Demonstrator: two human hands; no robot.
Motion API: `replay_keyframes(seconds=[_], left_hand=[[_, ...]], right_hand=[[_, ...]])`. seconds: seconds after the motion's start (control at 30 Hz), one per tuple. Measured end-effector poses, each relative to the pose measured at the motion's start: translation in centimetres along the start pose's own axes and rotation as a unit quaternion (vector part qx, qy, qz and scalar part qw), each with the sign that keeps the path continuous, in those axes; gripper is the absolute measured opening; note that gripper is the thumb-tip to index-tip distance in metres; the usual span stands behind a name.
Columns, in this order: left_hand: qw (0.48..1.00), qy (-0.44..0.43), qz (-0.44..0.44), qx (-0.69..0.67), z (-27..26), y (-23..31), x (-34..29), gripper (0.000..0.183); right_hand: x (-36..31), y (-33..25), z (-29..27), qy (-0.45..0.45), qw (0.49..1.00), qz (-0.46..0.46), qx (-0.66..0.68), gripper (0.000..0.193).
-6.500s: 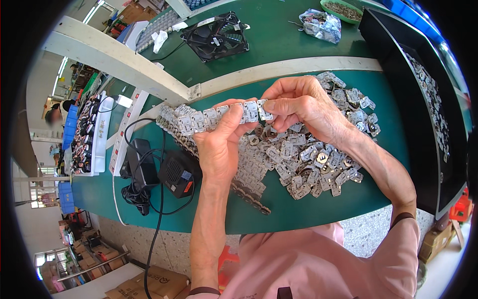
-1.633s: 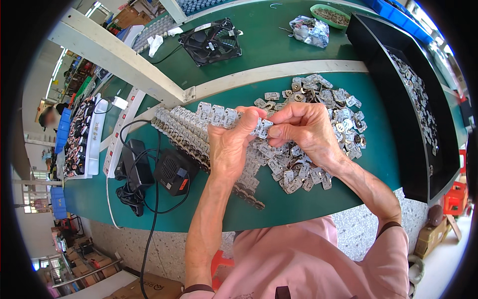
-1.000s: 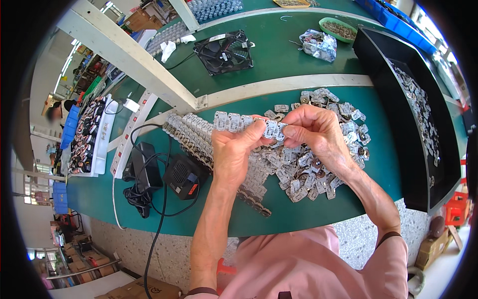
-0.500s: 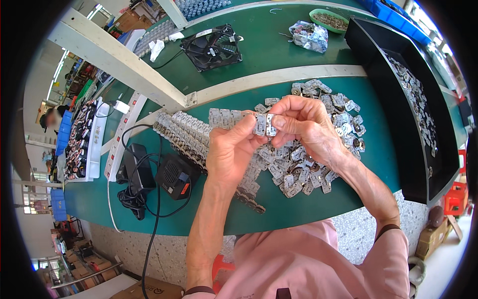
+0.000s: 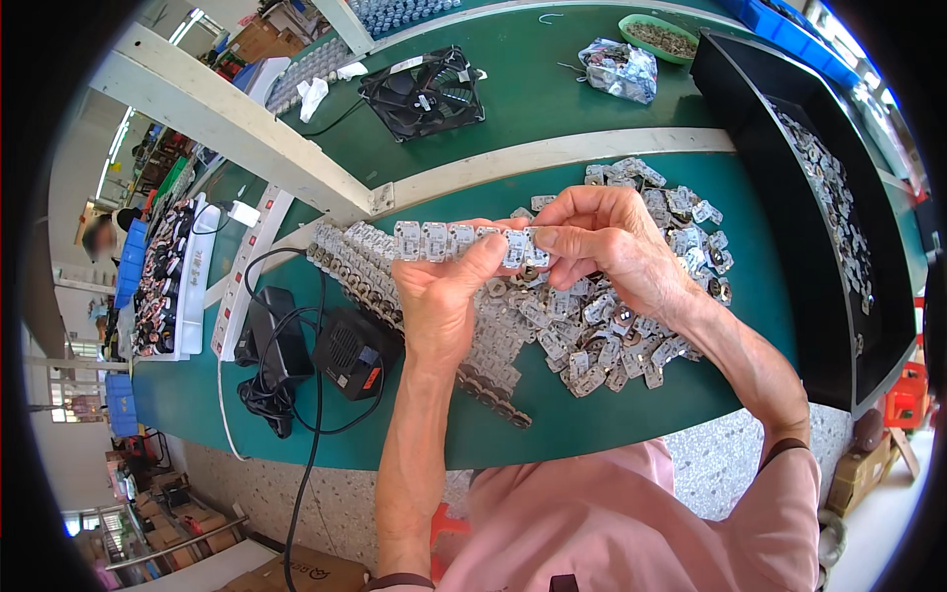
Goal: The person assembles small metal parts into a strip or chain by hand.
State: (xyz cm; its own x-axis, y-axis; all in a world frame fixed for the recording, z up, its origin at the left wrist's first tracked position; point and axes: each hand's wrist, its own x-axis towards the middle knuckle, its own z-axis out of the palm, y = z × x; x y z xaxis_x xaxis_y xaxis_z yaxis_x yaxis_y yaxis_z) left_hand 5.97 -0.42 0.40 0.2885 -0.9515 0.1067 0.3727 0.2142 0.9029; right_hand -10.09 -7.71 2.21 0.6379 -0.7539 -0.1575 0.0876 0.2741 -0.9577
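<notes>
A straight row of small grey rectangular plates (image 5: 434, 240), set side by side, is raised over the table. My left hand (image 5: 439, 296) is closed round the row from below, its thumb on the front faces. At the row's right end my right hand (image 5: 621, 242) pinches the last plate between thumb and fingers. Beneath and beyond my right hand lies a loose pile of similar plates (image 5: 602, 340), some with round dark parts. Long stacked rows of plates (image 5: 355, 271) lie behind my left hand, and more rows (image 5: 488, 370) are beside its wrist.
A black box fan (image 5: 422, 94) stands past the white frame bar (image 5: 552, 143). To the right is a long black bin (image 5: 779, 237) with loose plates inside. A black device (image 5: 350, 350), a power adapter (image 5: 281, 335) and cables sit left. A green bowl (image 5: 659, 39) is at the back.
The row has turned so more of its plate faces show, and its left end reaches further left. The end plate in my right hand now sits closer against the row.
</notes>
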Motion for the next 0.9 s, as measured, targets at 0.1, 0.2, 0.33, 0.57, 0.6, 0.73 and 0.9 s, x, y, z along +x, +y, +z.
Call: replay_keyframes(seconds=[0.1, 0.2, 0.33, 0.57, 0.6, 0.73, 0.9], left_hand=[[0.999, -0.008, 0.036, 0.037, -0.1, -0.2, 0.2, 0.013], [0.993, -0.014, 0.081, 0.089, 0.1, -0.3, 0.3, 0.013], [0.99, 0.0, 0.089, 0.11, 0.3, -0.5, 0.1, 0.012], [0.992, 0.0, 0.084, 0.099, 0.4, -0.9, 0.3, 0.011], [0.992, 0.0, 0.088, 0.093, 0.4, -1.0, 0.4, 0.011], [0.993, 0.002, 0.071, 0.09, 0.4, -0.9, 0.3, 0.01], [0.998, 0.013, 0.032, 0.059, -0.1, -0.8, 0.2, 0.011]], right_hand=[[0.3, -0.2, -0.1, -0.01, 1.0, 0.025, 0.012, 0.015], [0.7, 0.2, -0.6, -0.024, 0.998, 0.039, 0.035, 0.016], [0.9, 0.8, -0.9, -0.028, 0.997, 0.04, 0.054, 0.017], [0.5, 1.0, -1.2, -0.038, 0.998, 0.012, 0.056, 0.018], [0.4, 1.0, -1.3, -0.038, 0.997, 0.009, 0.06, 0.018], [0.1, 1.2, -1.2, -0.031, 0.998, 0.001, 0.061, 0.018], [-0.3, 0.9, -1.2, -0.016, 0.998, -0.002, 0.053, 0.018]])
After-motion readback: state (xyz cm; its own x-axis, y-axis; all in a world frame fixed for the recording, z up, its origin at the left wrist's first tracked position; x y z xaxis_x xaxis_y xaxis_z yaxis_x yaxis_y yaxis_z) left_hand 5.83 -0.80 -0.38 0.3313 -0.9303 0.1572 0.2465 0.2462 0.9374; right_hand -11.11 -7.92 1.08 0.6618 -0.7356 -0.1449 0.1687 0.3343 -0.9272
